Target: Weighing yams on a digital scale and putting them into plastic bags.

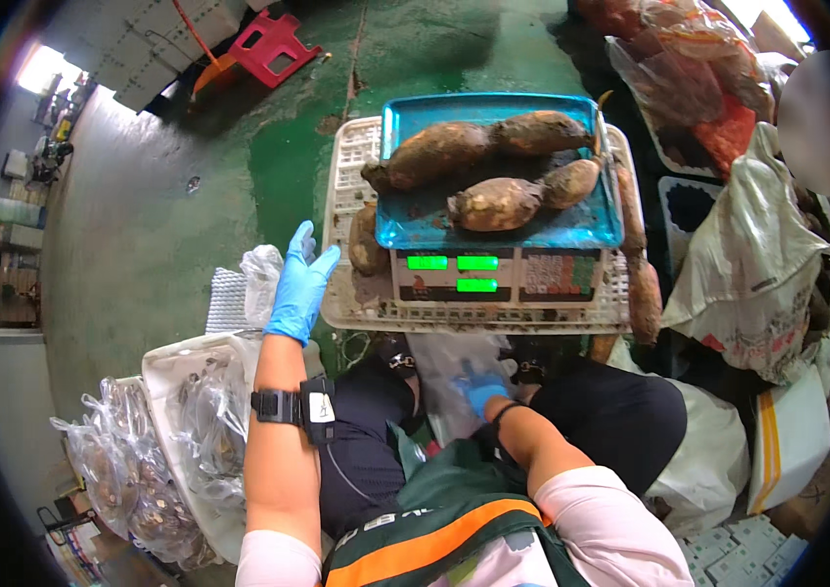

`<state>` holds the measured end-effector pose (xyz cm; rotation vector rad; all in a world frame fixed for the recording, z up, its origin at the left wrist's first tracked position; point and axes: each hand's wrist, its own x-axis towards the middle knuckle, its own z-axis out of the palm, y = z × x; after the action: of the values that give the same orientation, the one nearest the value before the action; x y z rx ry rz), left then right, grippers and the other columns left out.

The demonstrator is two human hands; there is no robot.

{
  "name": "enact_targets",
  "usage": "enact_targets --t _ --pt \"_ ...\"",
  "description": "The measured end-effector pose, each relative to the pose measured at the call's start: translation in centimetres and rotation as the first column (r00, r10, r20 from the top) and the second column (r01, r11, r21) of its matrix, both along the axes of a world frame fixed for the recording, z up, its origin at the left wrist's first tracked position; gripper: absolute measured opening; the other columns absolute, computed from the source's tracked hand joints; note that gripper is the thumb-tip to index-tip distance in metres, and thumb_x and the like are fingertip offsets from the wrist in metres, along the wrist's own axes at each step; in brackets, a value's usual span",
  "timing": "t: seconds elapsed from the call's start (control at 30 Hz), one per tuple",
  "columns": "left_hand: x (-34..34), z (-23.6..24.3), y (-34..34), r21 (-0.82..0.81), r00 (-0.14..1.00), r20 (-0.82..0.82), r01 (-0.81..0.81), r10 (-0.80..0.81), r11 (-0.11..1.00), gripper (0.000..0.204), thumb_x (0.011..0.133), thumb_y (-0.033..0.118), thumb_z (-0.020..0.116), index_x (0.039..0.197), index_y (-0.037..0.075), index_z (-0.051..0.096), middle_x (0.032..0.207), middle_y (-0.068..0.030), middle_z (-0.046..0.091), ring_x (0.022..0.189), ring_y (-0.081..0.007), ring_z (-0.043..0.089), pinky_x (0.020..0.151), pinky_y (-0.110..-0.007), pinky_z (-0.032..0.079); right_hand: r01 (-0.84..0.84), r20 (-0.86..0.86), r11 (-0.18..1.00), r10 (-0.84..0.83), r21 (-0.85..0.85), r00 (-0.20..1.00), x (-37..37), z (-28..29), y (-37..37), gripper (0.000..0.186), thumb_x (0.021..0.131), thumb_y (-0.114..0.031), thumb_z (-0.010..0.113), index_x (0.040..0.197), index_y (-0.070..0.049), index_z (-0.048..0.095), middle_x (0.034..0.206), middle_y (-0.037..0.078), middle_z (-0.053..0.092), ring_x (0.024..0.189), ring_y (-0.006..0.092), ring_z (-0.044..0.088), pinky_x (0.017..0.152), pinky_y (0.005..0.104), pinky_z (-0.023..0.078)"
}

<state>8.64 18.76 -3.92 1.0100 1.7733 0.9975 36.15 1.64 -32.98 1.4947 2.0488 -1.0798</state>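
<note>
My left hand (300, 290), in a blue glove, is raised beside the white crate's left edge with its fingers stretched out and nothing in it. Between my knees, my right hand (481, 390), gloved too, grips a clear plastic bag (446, 411); its fingers are partly blurred behind the plastic. Ahead of me, two muddy jointed lotus roots lie across the blue tray (407, 233) of a digital scale (554, 277): a longer lotus root (449, 154) at the back and a shorter lotus root (498, 203) in front. The scale's green displays are lit.
The scale rests on an upturned-looking white plastic crate (344, 186), with more roots (646, 298) along its sides. Left of me sit a white tub (165, 367) and bagged goods (126, 460). A white sack (742, 264) stands right. A red stool (273, 49) lies far left.
</note>
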Motion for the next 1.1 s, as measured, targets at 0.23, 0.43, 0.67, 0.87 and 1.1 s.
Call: enact_targets --t 0.23,0.43,0.67,0.87,1.1 --pt "-2.9 -0.4 -0.5 -0.046 0.994 -0.083 0.068 -0.072 0.997 0.060 0.083 0.018 0.063 0.134 0.004 0.035 0.134 -0.0177 0.039 0.125 -0.0257 0.037 0.102 -0.034 0.033 -0.426 -0.009 0.900 0.428 -0.093 0.904 2.4 6.2 4.1 0.034 0.074 -0.015 0.050 0.105 -0.009 0.062 0.099 0.019 0.063 0.089 0.0365 0.061 0.076 0.0451 0.049" --pt "-3.1 1.5 -1.7 0.019 0.998 0.064 0.007 -0.008 1.000 0.055 0.083 0.022 0.063 0.130 0.004 0.041 0.123 -0.0127 0.049 0.117 -0.0208 0.044 0.099 -0.033 0.034 -0.029 -0.225 1.000 0.028 -0.002 0.974 -2.0 14.3 8.4 0.030 0.073 -0.018 0.049 0.094 -0.002 0.063 0.098 0.021 0.062 0.091 0.0381 0.059 0.080 0.0439 0.047" --pt "-4.9 0.7 -0.9 0.149 0.978 -0.034 -0.197 0.204 0.969 0.078 0.074 0.025 0.072 0.137 0.005 0.030 0.139 -0.0214 0.031 0.128 -0.0272 0.031 0.104 -0.034 0.027 0.385 0.125 0.911 -0.369 -0.146 0.921 3.0 9.2 3.0 0.101 0.064 -0.035 0.071 0.142 -0.004 0.015 0.130 0.025 0.042 0.118 0.0366 0.044 0.099 0.0408 0.036" --pt "-2.8 -4.5 2.0 0.081 0.974 -0.196 0.135 -0.117 0.988 0.088 0.069 0.030 0.077 0.136 0.000 0.028 0.126 -0.0166 0.046 0.112 -0.0238 0.047 0.095 -0.033 0.039 0.332 0.193 0.941 -0.314 -0.066 0.929 1.6 4.9 2.8 0.113 0.060 -0.034 0.076 0.143 -0.008 0.005 0.133 0.026 0.036 0.122 0.0409 0.038 0.102 0.0432 0.034" --pt "-0.8 3.3 0.2 0.103 0.996 -0.059 0.074 -0.068 0.992 0.058 0.084 0.011 0.061 0.135 0.006 0.034 0.140 -0.0173 0.031 0.129 -0.0272 0.032 0.104 -0.035 0.030 0.407 0.107 0.896 -0.394 -0.177 0.913 2.7 2.1 3.0 0.068 0.077 -0.022 0.057 0.138 -0.013 0.029 0.127 0.026 0.043 0.112 0.0409 0.048 0.094 0.0449 0.040"
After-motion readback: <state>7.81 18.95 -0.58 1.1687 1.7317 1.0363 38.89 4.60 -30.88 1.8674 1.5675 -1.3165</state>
